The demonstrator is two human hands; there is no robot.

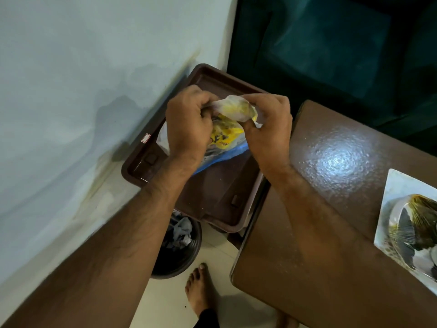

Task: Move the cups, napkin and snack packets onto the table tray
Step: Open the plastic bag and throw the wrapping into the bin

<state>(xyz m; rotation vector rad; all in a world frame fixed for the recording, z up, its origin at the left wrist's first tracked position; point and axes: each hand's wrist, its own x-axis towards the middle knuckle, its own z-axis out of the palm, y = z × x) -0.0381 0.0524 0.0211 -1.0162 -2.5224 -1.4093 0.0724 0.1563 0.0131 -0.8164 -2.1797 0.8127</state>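
Observation:
A dark brown table tray (208, 195) stands beside the wall, left of the table. Above it, my left hand (189, 124) and my right hand (269, 129) both grip a crumpled bundle: a white napkin (236, 110) stained yellow on top, and a yellow snack packet (224, 136) under it. A blue and white wrapper (224, 155) hangs below the bundle, close over the tray floor. Whether it rests on the tray I cannot tell. No cups are visible.
A brown table (331, 185) lies to the right with a white plate (406, 223) holding a patterned object. A dark bin (179, 252) with crumpled waste stands on the floor below the tray. A bare foot (198, 290) is near it. A pale wall runs along the left; a dark teal seat is behind.

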